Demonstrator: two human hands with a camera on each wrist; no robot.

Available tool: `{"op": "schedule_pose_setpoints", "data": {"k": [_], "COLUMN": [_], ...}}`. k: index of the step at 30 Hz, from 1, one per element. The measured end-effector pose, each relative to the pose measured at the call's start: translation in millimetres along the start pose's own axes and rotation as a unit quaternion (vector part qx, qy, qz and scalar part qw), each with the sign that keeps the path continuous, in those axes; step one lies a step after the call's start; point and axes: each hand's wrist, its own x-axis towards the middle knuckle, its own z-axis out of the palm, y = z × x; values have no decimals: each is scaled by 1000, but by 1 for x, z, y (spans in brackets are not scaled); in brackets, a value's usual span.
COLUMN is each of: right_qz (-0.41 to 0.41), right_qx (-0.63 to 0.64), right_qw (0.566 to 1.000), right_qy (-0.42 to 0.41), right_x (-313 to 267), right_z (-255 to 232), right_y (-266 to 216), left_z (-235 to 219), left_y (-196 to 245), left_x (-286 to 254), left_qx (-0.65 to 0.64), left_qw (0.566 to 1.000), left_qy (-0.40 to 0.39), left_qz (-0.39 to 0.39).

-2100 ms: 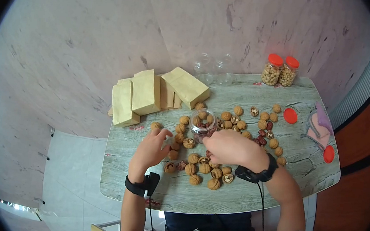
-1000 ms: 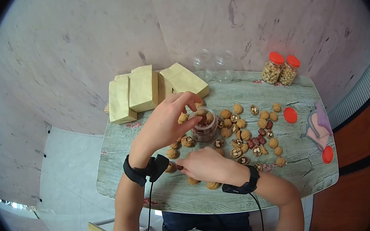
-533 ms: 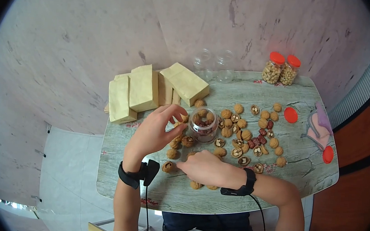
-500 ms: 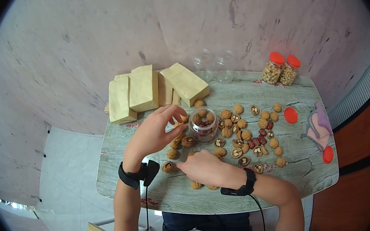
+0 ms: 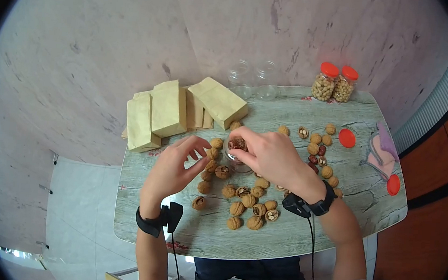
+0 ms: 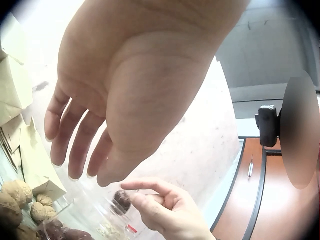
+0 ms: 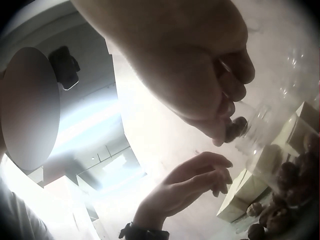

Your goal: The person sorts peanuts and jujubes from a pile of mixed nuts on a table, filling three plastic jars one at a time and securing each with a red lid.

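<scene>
My right hand (image 5: 281,159) pinches a wrinkled dark red date (image 5: 237,143) between thumb and fingers, right at the mouth of a clear plastic jar (image 5: 228,150). In the right wrist view the date (image 7: 235,129) shows at the fingertips beside the jar's rim, with dark dates and nuts inside the jar. My left hand (image 5: 170,166) hovers left of the jar with fingers loosely bent and nothing in them. A row of walnuts (image 5: 210,164) lies just past its fingertips. More walnuts (image 5: 248,200) lie in front of the jar, some cracked. The right hand hides much of the jar.
Paper bags (image 5: 168,109) stand at the back left. Two clear jars (image 5: 266,84) sit behind. Two red-lidded jars of nuts (image 5: 323,87) are at the back right. Red lids (image 5: 347,138) and a pink cloth (image 5: 382,158) lie on the right, near walnuts and dates.
My right hand took a date from the front of the table and has moved up and right with it to the jar's mouth. My left hand drew back leftward from the jar.
</scene>
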Motion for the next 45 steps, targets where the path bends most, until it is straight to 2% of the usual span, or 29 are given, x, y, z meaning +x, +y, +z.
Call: {"op": "schedule_pose_setpoints", "data": {"k": [2, 6, 8, 9, 10, 12, 13, 14, 15, 18, 19, 20, 21, 23, 25, 28, 30, 36, 39, 43, 45], "right_qz": [26, 90, 158, 162, 168, 178, 187, 195, 235, 282, 286, 287, 301, 319, 354, 379, 366, 355, 337, 334, 315], "right_qx": [-11, -24, -41, -47, -59, -77, -105, -132, -137, -159, -156, -157, -159, -157, -169, -106, -106, -100, -110, -85, -99], "right_qw": [1000, 995, 987, 986, 984, 980, 969, 952, 933, 907, 905, 905, 892, 877, 837, 841, 843, 845, 859, 877, 883], "right_qy": [-6, 20, 4, 7, -22, -47, -122, -196, -235, -271, -274, -271, -298, -323, -381, -372, -380, -387, -368, -335, -333], "right_x": [2, -5, -14, -20, -27, -43, -50, -55, -57, -53, -55, -53, -51, -47, -44, -46, -46, -45, -46, -46, -46], "right_z": [-11, -65, -86, -93, -98, -104, -106, -108, -108, -100, -93, -91, -88, -81, -75, -73, -74, -75, -83, -93, -89], "right_y": [2, 18, 35, 46, 59, 83, 95, 103, 108, 119, 132, 136, 139, 145, 153, 158, 161, 157, 152, 140, 138], "left_z": [4, 14, 27, 36, 44, 62, 76, 89, 103, 150, 162, 169, 173, 184, 197, 207, 210, 213, 216, 191, 171], "left_y": [4, 31, 52, 55, 61, 76, 76, 78, 81, 78, 77, 81, 85, 80, 74, 70, 73, 76, 65, 74, 83], "left_x": [0, -1, 1, 4, 10, 20, 27, 35, 44, 65, 71, 75, 80, 86, 88, 92, 94, 96, 92, 84, 80], "left_qx": [6, -9, -36, -49, -52, -17, 8, 7, 11, 28, 69, 111, 153, 158, 162, 169, 158, 130, 112, 75, 55], "left_qw": [1000, 998, 995, 989, 988, 973, 965, 963, 959, 952, 952, 950, 941, 940, 938, 936, 939, 947, 948, 955, 962], "left_qy": [10, 5, -45, -79, -82, -155, -188, -189, -196, -201, -189, -177, -212, -201, -191, -169, -212, -234, -229, -225, -192], "left_qz": [17, 57, 82, 111, 117, 171, 184, 191, 206, 230, 231, 232, 214, 227, 239, 260, 218, 177, 189, 176, 187]}}
